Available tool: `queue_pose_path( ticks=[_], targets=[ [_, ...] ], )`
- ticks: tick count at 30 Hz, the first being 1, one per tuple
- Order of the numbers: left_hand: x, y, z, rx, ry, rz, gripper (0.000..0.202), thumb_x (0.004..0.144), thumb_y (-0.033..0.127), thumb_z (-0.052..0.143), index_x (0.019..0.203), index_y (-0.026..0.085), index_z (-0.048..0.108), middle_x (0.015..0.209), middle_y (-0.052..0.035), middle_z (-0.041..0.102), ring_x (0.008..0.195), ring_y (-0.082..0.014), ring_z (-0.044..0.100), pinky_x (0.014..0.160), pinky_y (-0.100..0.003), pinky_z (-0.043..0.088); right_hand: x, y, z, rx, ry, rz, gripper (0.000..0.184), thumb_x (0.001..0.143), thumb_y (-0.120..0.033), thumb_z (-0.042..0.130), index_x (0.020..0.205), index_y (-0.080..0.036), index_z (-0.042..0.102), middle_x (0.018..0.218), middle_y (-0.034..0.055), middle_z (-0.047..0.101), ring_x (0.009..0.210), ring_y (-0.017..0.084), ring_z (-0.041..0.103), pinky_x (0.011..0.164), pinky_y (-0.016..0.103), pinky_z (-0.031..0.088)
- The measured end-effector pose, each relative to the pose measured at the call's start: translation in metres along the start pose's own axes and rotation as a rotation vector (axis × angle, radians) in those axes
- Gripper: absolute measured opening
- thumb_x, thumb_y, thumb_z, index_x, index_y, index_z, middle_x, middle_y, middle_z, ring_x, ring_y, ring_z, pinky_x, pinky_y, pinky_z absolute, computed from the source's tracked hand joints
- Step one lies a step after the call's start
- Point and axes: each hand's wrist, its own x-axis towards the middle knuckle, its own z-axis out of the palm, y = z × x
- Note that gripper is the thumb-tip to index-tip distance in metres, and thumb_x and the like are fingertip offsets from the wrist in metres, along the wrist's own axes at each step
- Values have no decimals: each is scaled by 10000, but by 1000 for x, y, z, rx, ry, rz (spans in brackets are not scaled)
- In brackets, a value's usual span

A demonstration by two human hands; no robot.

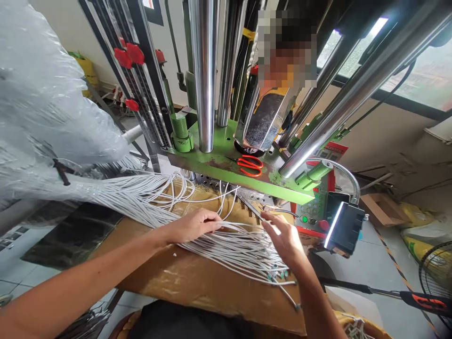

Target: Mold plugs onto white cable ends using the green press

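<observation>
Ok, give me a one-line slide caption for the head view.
Left hand rests on a bundle of white cables spread over cardboard; right hand pinches one beneath the green press plate.

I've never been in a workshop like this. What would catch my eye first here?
Probably the fan of white cables spread over the cardboard-covered bench, with the left hand and right hand resting on them. Behind stands a green machine plate with shiny steel columns and orange scissors.

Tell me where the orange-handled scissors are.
The scissors lie flat on the green machine plate, centre of the head view, above the white cables, beyond both hands.
</observation>
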Motion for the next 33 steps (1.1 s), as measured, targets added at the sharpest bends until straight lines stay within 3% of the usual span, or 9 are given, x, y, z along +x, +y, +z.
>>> queue_pose_path(
  ticks=[5, 9, 13, 16, 20, 23, 25, 28, 33],
  targets=[
    [-25, 12, 5, 170, 170, 194, 340, 917, 443, 492, 862, 153, 661, 773, -25, 613, 715, -151, 526, 679, -245, 376, -14, -53, 28, -84, -77, -336, 500, 926, -330, 528, 1393, -177, 433, 1088, 98, 647, 1016, 230, 571, 901, 390, 464],
    [-71, 7, 8, 258, 327, 271, 250, 938, 332, 451, 872, 182, 639, 744, -19, 586, 679, -142, 513, 678, -244, 391, -27, -38, 30, -337, 22, -456, 436, 924, -82, 365, 1348, -116, 457, 818, 66, 614, 786, 208, 537, 795, 384, 441],
    [-97, -6, 35, 222, 111, 109, 200, 914, 331, 492, 923, 219, 658, 847, -35, 650, 770, -177, 585, 715, -252, 408, -45, -22, 25, -584, 116, -438, 350, 917, -56, 357, 1191, -119, 565, 758, 67, 582, 755, 216, 522, 741, 374, 415],
    [-89, -4, 71, -106, -147, -20, 267, 861, 416, 567, 1018, 208, 627, 851, -37, 666, 739, -192, 610, 657, -248, 430, -61, -42, 37, -667, -13, -522, 262, 875, -65, 430, 1034, -140, 624, 743, 79, 574, 703, 230, 507, 645, 368, 418],
    [-71, 1, 103, -601, -222, -98, 462, 882, 591, 459, 829, 151, 588, 574, 30, 508, 441, -91, 401, 437, -206, 281, -72, -60, 37, -440, -218, -576, 302, 862, -119, 520, 1149, -167, 599, 896, 91, 636, 885, 250, 575, 853, 444, 474],
    [-69, -2, 108, -687, -189, -68, 497, 869, 601, 490, 699, 140, 568, 567, 30, 475, 454, -75, 380, 448, -203, 259, -72, -47, 15, -8, -351, -331, 674, 858, -268, 599, 1462, -236, 301, 1386, 112, 499, 1273, 256, 462, 1055, 445, 407],
    [-68, -5, 108, -733, -218, -61, 490, 859, 595, 518, 719, 133, 601, 589, 17, 509, 482, -83, 431, 476, -200, 297, -71, -38, 10, 264, -392, -148, 690, 914, -347, 525, 1505, -289, 174, 1532, 75, 331, 1357, 228, 391, 1080, 414, 400],
    [-64, -5, 109, -839, -196, -58, 493, 821, 609, 568, 759, 126, 641, 591, 10, 527, 509, -95, 456, 501, -205, 339, -75, -40, 29, 388, -370, -60, 552, 985, -361, 373, 1503, -314, 188, 1562, 37, 275, 1398, 209, 330, 1133, 436, 328],
    [-55, -2, 112, -967, -129, -72, 477, 764, 592, 649, 768, 115, 658, 513, 50, 441, 446, -66, 327, 453, -211, 255, -79, -61, 73, 351, -296, -211, 504, 993, -314, 350, 1487, -249, 274, 1530, 61, 343, 1407, 186, 310, 1151, 385, 314]
  ],
)
